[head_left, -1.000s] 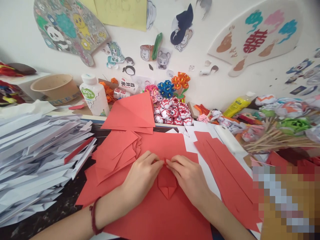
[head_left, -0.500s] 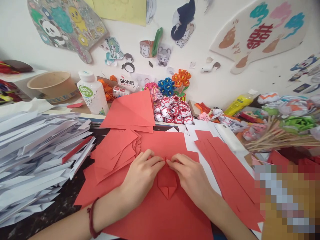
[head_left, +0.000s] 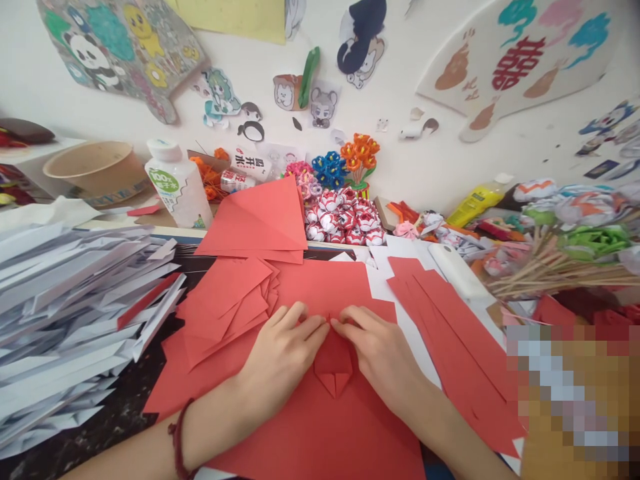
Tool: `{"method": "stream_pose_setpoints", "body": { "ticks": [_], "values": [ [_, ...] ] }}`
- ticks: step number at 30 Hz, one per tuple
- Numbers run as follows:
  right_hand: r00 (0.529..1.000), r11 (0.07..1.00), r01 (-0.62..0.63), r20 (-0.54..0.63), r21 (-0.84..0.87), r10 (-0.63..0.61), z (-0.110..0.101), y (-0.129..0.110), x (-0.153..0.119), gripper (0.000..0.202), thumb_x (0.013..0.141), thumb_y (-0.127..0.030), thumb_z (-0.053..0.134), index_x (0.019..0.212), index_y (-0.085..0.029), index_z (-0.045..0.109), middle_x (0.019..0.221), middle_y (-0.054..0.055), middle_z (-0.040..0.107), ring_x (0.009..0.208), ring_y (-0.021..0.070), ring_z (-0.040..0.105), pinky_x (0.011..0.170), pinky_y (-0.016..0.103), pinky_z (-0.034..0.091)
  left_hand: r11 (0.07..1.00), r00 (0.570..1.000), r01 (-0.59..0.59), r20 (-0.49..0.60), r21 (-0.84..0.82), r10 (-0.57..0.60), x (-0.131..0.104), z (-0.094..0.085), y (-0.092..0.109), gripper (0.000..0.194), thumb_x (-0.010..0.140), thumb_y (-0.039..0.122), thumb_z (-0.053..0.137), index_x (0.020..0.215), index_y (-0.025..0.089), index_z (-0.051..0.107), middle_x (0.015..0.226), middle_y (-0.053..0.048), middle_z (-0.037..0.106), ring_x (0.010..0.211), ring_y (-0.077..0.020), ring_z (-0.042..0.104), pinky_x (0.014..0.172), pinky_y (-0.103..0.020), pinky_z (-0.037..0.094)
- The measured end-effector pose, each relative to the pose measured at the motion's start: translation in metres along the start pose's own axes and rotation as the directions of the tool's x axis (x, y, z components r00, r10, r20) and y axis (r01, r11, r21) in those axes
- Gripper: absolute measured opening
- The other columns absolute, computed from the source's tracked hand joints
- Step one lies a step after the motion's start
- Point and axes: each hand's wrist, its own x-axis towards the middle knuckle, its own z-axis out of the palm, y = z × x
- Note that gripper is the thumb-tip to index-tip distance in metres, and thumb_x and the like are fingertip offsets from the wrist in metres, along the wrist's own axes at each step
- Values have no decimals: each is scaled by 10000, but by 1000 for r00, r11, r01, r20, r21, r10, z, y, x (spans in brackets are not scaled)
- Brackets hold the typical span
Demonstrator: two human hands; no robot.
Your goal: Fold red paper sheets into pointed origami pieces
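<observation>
A small folded red paper (head_left: 333, 367) lies on a large red sheet (head_left: 320, 433), its pointed end toward me. My left hand (head_left: 287, 347) pinches its far end from the left, fingers curled together. From the right, my right hand (head_left: 373, 343) pinches the same far end, the fingertips of both hands nearly touching. Red paper pieces (head_left: 230, 300) are piled left of my left hand. Long red strips (head_left: 450, 347) lie to the right of my right hand.
Folded white papers (head_left: 75, 320) heap up at the left. Behind stand a white bottle (head_left: 177, 187), a beige bowl (head_left: 97, 167), paper flowers (head_left: 345, 217) and a yellow bottle (head_left: 477, 200). Sticks (head_left: 560, 273) lie at the right.
The view has shifted slightly. Both hands stay at the far end of the folded paper, with hardly any visible movement of the fingers.
</observation>
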Motion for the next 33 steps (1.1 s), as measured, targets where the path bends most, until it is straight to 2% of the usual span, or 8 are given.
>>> {"method": "stream_pose_setpoints", "body": {
  "ticks": [5, 9, 13, 16, 21, 25, 30, 33],
  "values": [
    [1000, 1000, 9, 7, -1, -9, 0, 1, -1, 407, 865, 50, 304, 875, -168, 648, 854, 52, 602, 758, 160, 582, 588, 265, 429, 1000, 996, -23, -86, 12, 24, 1, -1, 1, 271, 988, 129, 356, 1038, 159, 621, 781, -44, 648, 766, -187, 485, 619, -319, 357],
    [1000, 1000, 6, 20, -18, -6, 1, 1, 0, 378, 883, 29, 310, 811, -163, 627, 832, 48, 585, 708, 153, 559, 560, 270, 409, 995, 990, -62, -122, 77, 71, 1, 0, 2, 297, 957, 53, 338, 1157, 83, 555, 686, -37, 598, 732, -193, 496, 600, -314, 357],
    [1000, 999, 16, 24, -30, -15, -1, 0, 1, 361, 915, -3, 303, 802, -156, 610, 841, 53, 587, 704, 153, 553, 536, 271, 399, 988, 991, -47, -119, 150, 65, -1, 2, 4, 344, 928, 23, 334, 1237, 42, 484, 652, -35, 560, 715, -203, 499, 592, -316, 360],
    [999, 999, 47, 12, -26, -46, -3, 0, 2, 375, 921, -5, 276, 840, -154, 610, 896, 71, 605, 767, 162, 576, 563, 266, 426, 988, 992, -60, -103, 142, 75, 0, 0, 5, 334, 930, 30, 327, 1225, 61, 480, 663, -32, 559, 715, -198, 503, 594, -313, 364],
    [996, 996, 81, 28, -36, -80, -4, 0, 2, 398, 867, 44, 270, 897, -143, 621, 935, 87, 623, 802, 181, 584, 588, 280, 454, 990, 996, -26, -76, 135, 36, -1, 1, 5, 369, 921, 25, 323, 1262, 73, 455, 692, -38, 555, 718, -196, 501, 613, -314, 365],
    [995, 995, 85, 46, -46, -83, -5, 0, 1, 386, 836, 54, 303, 912, -136, 630, 906, 80, 626, 781, 190, 566, 572, 291, 450, 991, 998, -21, -53, 133, 28, -3, 4, 4, 431, 914, 19, 351, 1343, 49, 384, 687, -33, 547, 737, -206, 497, 623, -319, 358],
    [994, 993, 102, 56, -56, -98, -5, 1, 2, 359, 814, 70, 327, 839, -124, 628, 853, 71, 620, 702, 181, 518, 516, 290, 415, 991, 997, -30, -60, 127, 38, -3, 5, 4, 448, 915, 15, 357, 1361, 54, 374, 688, -28, 537, 760, -207, 496, 641, -318, 355],
    [990, 984, 141, 40, -108, -137, -3, 2, 1, 385, 794, 94, 326, 877, -105, 645, 812, 69, 621, 692, 184, 509, 509, 294, 410, 993, 997, -32, -63, 117, 40, -3, 5, 4, 456, 904, 4, 364, 1358, 47, 370, 705, -35, 544, 765, -207, 489, 646, -317, 355]
  ]
}}
